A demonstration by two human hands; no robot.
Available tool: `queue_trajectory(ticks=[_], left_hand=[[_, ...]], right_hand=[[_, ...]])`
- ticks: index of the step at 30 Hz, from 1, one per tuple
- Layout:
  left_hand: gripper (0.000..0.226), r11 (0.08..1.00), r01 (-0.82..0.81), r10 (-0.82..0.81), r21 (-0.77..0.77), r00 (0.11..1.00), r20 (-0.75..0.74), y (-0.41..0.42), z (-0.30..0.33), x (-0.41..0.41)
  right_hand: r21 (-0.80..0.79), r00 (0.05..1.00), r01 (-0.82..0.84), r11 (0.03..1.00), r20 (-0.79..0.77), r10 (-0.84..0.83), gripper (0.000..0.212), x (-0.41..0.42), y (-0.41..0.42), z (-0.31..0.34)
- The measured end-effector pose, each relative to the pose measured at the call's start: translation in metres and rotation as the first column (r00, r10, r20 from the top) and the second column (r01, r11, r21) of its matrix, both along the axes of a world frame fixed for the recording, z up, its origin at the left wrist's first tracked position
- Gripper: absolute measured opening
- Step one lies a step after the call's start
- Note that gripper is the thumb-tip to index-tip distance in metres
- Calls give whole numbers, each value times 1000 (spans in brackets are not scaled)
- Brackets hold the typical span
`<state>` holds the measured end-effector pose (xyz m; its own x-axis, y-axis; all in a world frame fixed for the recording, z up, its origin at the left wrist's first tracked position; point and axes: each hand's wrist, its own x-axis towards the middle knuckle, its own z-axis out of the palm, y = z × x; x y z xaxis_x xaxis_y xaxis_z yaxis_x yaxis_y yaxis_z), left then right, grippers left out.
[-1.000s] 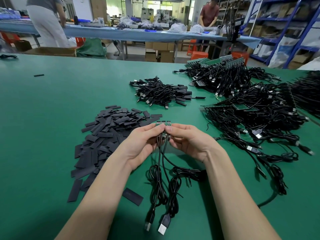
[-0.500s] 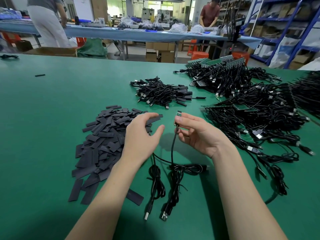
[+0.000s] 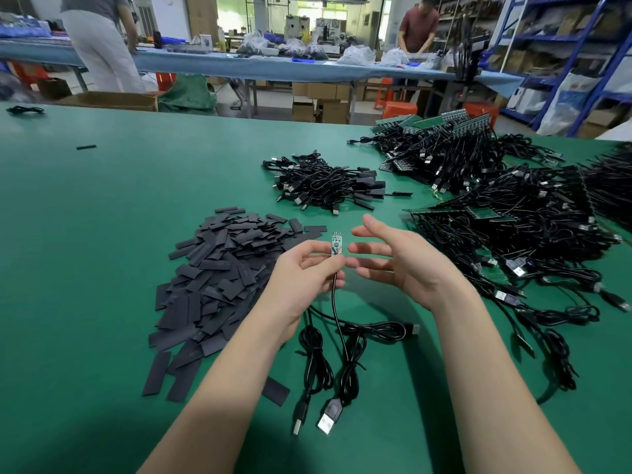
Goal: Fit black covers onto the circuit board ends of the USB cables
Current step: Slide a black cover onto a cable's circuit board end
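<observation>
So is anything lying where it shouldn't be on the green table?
A few strays. One small black piece lies alone far left, away from the cover pile. Another loose cover sits near the left forearm. No damage or spill is visible.

You are in an electronics assembly workshop. Your green work mat (image 3: 102, 234) carries a heap of black covers (image 3: 219, 275), a pile of USB cables (image 3: 325, 186) and far-right stacks of cables on circuit board strips (image 3: 444, 131). Beyond stand a long blue bench (image 3: 273, 68) with bagged parts, cardboard boxes (image 3: 321, 104) underneath, and blue storage racks (image 3: 564, 56) at far right.
</observation>
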<state>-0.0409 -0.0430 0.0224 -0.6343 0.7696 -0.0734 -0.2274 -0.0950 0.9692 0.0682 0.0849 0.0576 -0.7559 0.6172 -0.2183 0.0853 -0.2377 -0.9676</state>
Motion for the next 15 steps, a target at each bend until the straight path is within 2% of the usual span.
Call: queue_trajectory(ticks=[2,4,7,11,15], left_hand=[[10,1000,-23,23,-1,1000,9,0,0,0],[9,1000,-31,31,-5,999,-6,0,-1,0],[8,1000,-20,20,-8,999,-33,1,-3,-1],[7,1000,-2,1,-19,998,-63,3,-7,1],[5,999,0,-2,-33,997,-74,3,-15,0]], right_hand=[[136,995,65,989,66,-75,34,0,0,1],[226,988,122,966,63,-140,27,-5,1,-1],[413,984,117,903,77,-163,12,-22,3,-6],[628,961,-74,775,253,-113,15,-60,14,-12],[747,891,-351,565,452,-45,28,-89,29,-11]])
